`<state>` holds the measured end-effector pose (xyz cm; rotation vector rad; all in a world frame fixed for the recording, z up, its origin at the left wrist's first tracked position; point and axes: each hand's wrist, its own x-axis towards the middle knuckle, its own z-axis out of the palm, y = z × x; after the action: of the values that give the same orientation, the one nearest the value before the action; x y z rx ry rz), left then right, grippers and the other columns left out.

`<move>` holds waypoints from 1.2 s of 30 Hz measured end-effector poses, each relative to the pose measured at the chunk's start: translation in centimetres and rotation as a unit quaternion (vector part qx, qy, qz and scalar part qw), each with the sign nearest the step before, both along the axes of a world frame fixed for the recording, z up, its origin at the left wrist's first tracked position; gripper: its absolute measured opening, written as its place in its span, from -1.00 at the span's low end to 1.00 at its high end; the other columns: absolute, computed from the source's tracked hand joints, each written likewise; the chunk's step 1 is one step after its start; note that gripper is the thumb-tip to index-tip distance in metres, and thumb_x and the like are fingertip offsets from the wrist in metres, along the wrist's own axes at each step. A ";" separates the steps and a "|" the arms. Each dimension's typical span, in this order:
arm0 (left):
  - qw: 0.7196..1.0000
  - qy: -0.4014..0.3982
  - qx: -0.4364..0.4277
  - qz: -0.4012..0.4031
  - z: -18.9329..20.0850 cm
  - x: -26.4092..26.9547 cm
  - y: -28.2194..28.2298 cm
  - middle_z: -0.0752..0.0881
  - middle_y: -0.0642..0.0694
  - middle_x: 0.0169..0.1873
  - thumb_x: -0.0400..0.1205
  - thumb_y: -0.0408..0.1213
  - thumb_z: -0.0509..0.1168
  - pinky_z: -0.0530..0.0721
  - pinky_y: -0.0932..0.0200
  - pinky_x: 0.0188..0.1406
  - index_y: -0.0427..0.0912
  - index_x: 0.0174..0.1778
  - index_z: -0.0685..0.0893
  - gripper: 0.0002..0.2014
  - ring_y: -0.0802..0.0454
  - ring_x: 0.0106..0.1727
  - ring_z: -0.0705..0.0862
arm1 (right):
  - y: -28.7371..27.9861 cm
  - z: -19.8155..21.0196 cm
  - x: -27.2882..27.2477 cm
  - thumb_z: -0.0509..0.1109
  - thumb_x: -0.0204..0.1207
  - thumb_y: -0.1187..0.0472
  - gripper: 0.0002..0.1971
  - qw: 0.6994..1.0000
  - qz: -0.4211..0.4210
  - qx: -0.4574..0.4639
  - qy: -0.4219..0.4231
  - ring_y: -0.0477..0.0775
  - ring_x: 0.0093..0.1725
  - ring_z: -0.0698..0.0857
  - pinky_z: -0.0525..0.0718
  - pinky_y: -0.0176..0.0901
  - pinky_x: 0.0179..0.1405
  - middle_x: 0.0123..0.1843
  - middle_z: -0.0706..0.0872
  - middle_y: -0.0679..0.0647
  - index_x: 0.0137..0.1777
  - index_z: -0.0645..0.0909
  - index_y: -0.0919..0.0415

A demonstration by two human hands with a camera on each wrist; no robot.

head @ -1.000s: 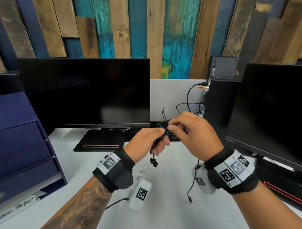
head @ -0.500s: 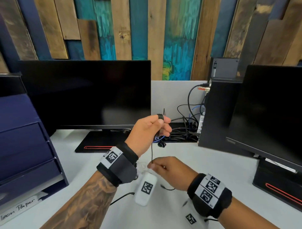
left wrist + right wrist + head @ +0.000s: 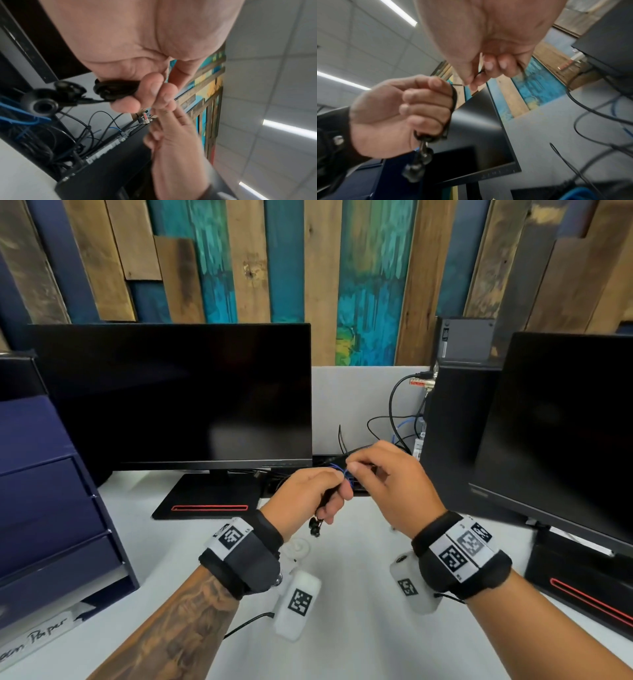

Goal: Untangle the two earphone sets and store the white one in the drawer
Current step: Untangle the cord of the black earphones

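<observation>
Bright, even light from ceiling strip lights (image 3: pixel 399 13); wrist views blurred, head view bowed at edges.

The black earphone set (image 3: pixel 115 89) looks like thin rubbery cord, coiled, with glossy plastic buds (image 3: pixel 43 104). Behind it the left monitor (image 3: pixel 178 395) has a smooth, faintly reflective dark screen and a matt black plastic base with a shiny red strip. The far wall (image 3: pixel 318 268) is rough, weathered wood planks, some bare, some with worn teal and blue paint. The desk (image 3: pixel 342 645) is smooth matt white. The drawer unit (image 3: pixel 51 508) on the left looks matt navy. Both wristbands (image 3: pixel 246 556) are black cloth.
</observation>
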<state>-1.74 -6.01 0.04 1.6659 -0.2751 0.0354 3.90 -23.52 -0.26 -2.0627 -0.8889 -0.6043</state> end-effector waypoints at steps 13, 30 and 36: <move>0.978 -0.055 -0.193 0.063 0.6 0.7 -0.4 0.82 -0.26 -0.12 0.79 -0.37 0.12 0.75 -0.03 0.17 -0.36 0.12 0.69 -0.76 -0.10 -0.12 0.80 | 2.9 -8.2 -3.2 0.26 0.76 0.06 -0.78 0.965 0.111 -0.091 0.221 -0.19 -0.17 0.67 0.66 -0.18 0.00 -0.18 0.75 -0.08 0.05 0.75 0.02; 0.983 -0.005 -0.161 0.092 -1.9 0.6 1.0 0.64 -0.20 -0.39 0.80 -0.37 0.05 0.57 0.09 -0.30 -0.32 -0.21 0.58 -0.69 -0.04 -0.41 0.55 | 0.4 -5.1 -5.5 0.22 0.72 -0.01 -0.82 0.990 0.003 -0.128 -0.065 -0.16 -0.23 0.47 0.51 -0.23 -0.27 -0.23 0.49 -0.21 -0.02 0.65 -0.08; 0.972 0.005 -0.213 0.096 -1.2 0.3 1.4 0.36 -0.06 -0.50 0.81 -0.26 0.05 0.39 0.18 -0.46 -0.21 -0.26 0.53 -0.66 0.05 -0.50 0.25 | 0.7 -6.5 -6.6 0.24 0.70 0.02 -0.83 0.978 0.043 -0.192 -0.064 -0.09 -0.21 0.51 0.52 -0.16 -0.32 -0.21 0.49 -0.15 -0.01 0.67 -0.07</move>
<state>-1.41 -4.63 -1.18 1.2595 -0.0892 0.2170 -2.67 -22.79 -6.76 -2.3312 -1.2424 -0.5555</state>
